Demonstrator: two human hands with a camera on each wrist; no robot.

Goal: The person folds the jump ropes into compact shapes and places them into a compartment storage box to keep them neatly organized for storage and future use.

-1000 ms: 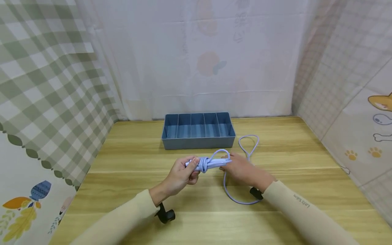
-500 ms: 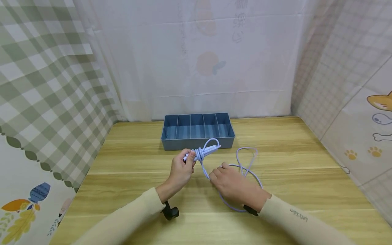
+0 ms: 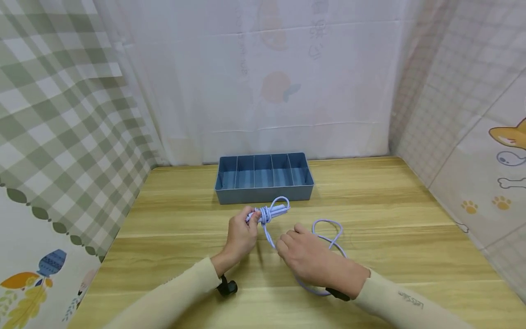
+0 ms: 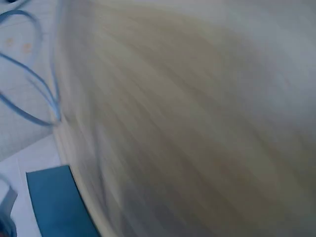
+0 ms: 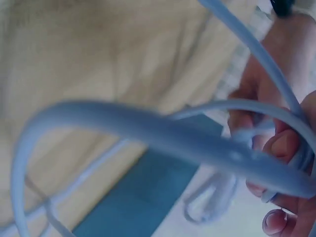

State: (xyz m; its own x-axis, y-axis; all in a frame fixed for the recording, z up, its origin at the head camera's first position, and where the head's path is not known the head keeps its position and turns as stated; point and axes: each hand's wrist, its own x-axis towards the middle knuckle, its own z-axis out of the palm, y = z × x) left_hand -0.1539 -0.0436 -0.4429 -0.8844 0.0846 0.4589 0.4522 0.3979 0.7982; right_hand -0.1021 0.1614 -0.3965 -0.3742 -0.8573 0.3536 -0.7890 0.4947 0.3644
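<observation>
Wood-grain table [image 3: 390, 205]. Lavender cord [image 3: 266, 214] bundled, coils snug round middle, loop jutting up, held over table before blue tray [image 3: 265, 195]; left hand [image 3: 242, 232] pinches near end, right hand [image 3: 306, 256] grips trailing length.

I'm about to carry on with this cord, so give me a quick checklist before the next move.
1. Left hand grips the bundle: ok.
2. Right hand holds the cord leading from it: ok.
3. Wraps tight: cannot tell from these views.
4. All slack taken up: not ok, a loose loop shows beside the right hand.
5. Box upright, open side up: ok.
</observation>
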